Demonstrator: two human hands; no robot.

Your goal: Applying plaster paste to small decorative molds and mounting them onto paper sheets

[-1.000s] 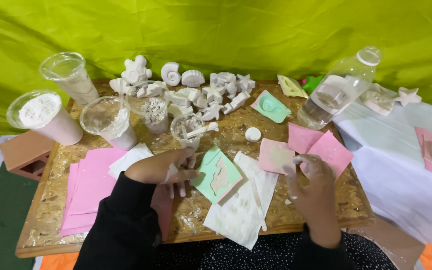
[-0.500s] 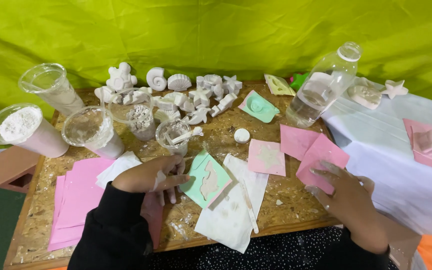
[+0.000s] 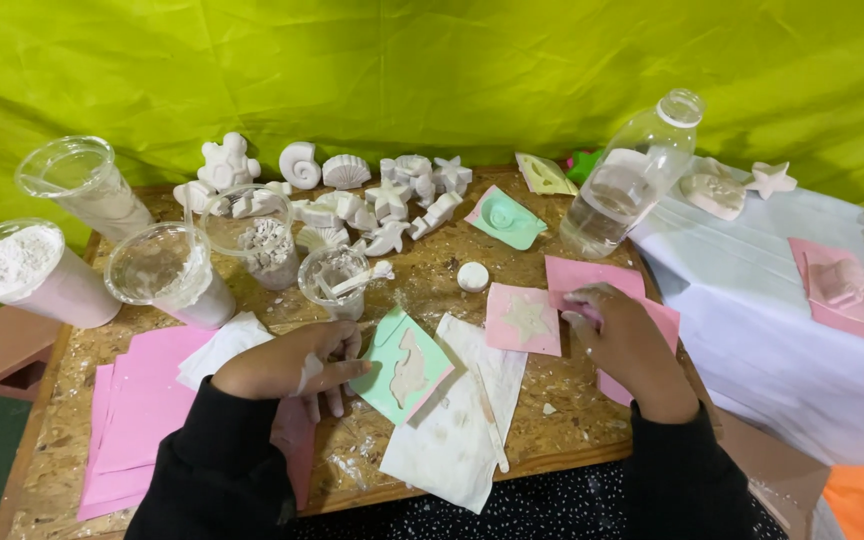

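I look down on a chipboard table [image 3: 252, 470] crowded with plaster-casting gear. My left hand [image 3: 297, 368] lies flat and open, palm down, gripping nothing; its fingertips touch the near edge of a green mould tray [image 3: 407, 365] with a pale dolphin-shaped cavity, just to the hand's right. The tray sits partly on a smeared sheet of white paper [image 3: 452, 440], with a thin stick [image 3: 487, 420] lying across it.

My right hand [image 3: 622, 335] is loosely curled, its fingertips pressing on a pink mould sheet [image 3: 592, 272]; I cannot tell whether it pinches the sheet or only rests on it. Just left of that hand is a pink star mould [image 3: 524, 318], and beyond it a small white cap [image 3: 472, 276].

Beyond the left hand stands a small plastic cup with a spoon [image 3: 337, 282]; beyond the right, an open clear plastic bottle [image 3: 627, 180]. A careless sweep of either hand could tip these and spill over the moulds, I judge.
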